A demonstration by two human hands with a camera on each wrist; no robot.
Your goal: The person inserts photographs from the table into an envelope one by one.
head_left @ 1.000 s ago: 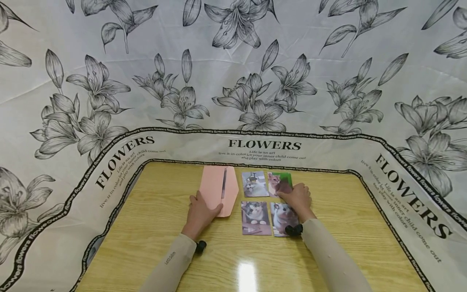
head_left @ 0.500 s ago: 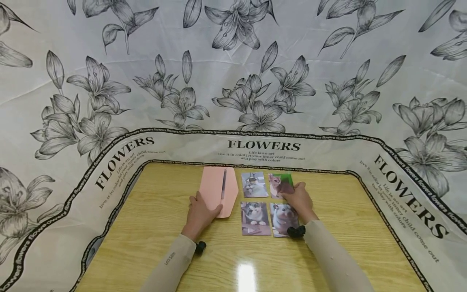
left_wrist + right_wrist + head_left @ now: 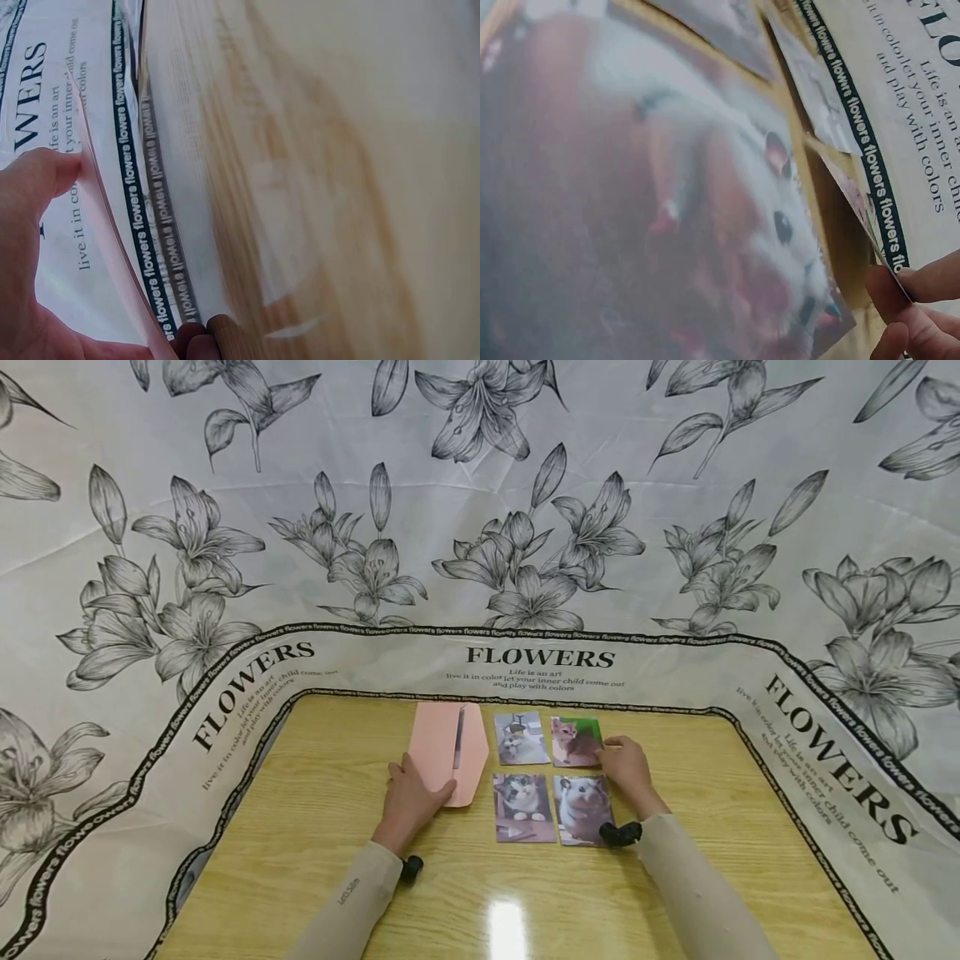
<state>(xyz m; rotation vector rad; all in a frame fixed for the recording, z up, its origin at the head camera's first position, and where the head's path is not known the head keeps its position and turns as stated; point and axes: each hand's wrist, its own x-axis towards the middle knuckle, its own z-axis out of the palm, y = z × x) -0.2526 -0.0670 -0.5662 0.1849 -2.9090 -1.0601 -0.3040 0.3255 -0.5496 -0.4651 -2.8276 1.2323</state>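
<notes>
In the head view, my left hand [image 3: 412, 806] holds the lower left part of a pink envelope [image 3: 437, 739], its thumb near the bottom edge. The left wrist view shows the pink paper [image 3: 112, 217] nearly edge-on between thumb and fingers. A dark slit runs along the envelope near its flap. My right hand [image 3: 628, 772] pinches the right edge of a photo card [image 3: 576, 739] showing a pinkish cat on green. Just below lies a hamster card [image 3: 581, 806], large in the right wrist view. Fingertips [image 3: 889, 292] there close on the thin card edge.
A card with a cat [image 3: 525, 806] lies left of the hamster card, and another picture card [image 3: 521, 739] lies above it. The cards form a two-by-two grid on the wooden table [image 3: 337, 893]. A flower-printed cloth [image 3: 525, 568] walls the back and sides.
My right hand has slid right, from over the pinkish cat card to its right edge, uncovering more of the picture. My left hand and the envelope have stayed put.
</notes>
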